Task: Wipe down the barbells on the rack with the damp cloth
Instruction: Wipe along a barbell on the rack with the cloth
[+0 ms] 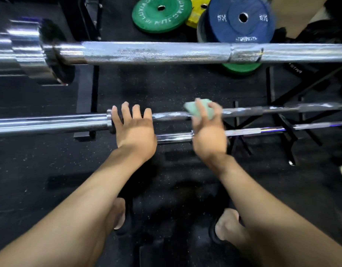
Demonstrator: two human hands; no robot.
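Right hand (207,132) grips a pale green cloth (202,109), bunched over the shaft of the middle barbell (166,115), fingers curled round cloth and bar together; edges are motion-blurred, so exact finger placement is unclear. Left hand (134,128) lies flat on the same bar just beside the sleeve collar, fingers straight and spread, bracing, gripping nothing. Head view only. Step, as I read it: wiping the middle bar's shaft, cloth sitting not far right of the collar with most of the shaft to the right apparently not yet covered. Next move likely calls for firm wrap pressure and a slide along the shaft while the left hand stops the bar rolling; knurled sections will drag on fabric. Upper barbell (156,52) runs across the frame closer to the camera: chrome, diamond knurl with dull patchy residue, a smooth ring mark towards the right, thick polished sleeve at left. Lower barbell (174,136) sits just below the hands, thinner-looking, glossy. Black steel rack (282,120) with crossed struts holds the bars at right. Floor (50,170) is black speckled rubber. Round bumper plates lie flat further off: green plate (161,13), yellow plate (200,12), blue plate (241,18), matte rubber with steel centre holes.
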